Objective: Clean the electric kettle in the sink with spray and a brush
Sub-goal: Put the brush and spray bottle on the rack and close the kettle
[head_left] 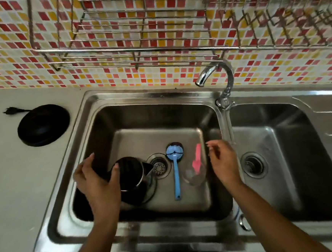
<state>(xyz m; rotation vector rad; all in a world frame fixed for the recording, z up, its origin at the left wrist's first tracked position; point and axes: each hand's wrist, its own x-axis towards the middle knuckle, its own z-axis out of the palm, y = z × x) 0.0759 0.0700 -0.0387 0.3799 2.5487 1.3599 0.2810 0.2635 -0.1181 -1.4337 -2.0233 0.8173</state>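
The dark steel electric kettle (132, 173) stands in the left sink basin (156, 114) with its top open and its spout toward the drain. My left hand (97, 183) arches over its handle side, thumb touching the rim, fingers spread and fairly straight. A blue dish brush (176, 176) lies on the basin floor to the right of the drain, head away from me. Beside it lies a clear spray bottle (193, 173) with a pink part inside. My right hand (222, 161) hovers just right of the bottle, fingers loosely curled, holding nothing.
The chrome tap (224, 81) stands between the two basins, spout over the left one. The kettle's black base (43, 125) with its cord sits on the counter at left. A second basin (269, 117) is at right. Wire dish racks (144, 38) hang overhead on the tiled wall.
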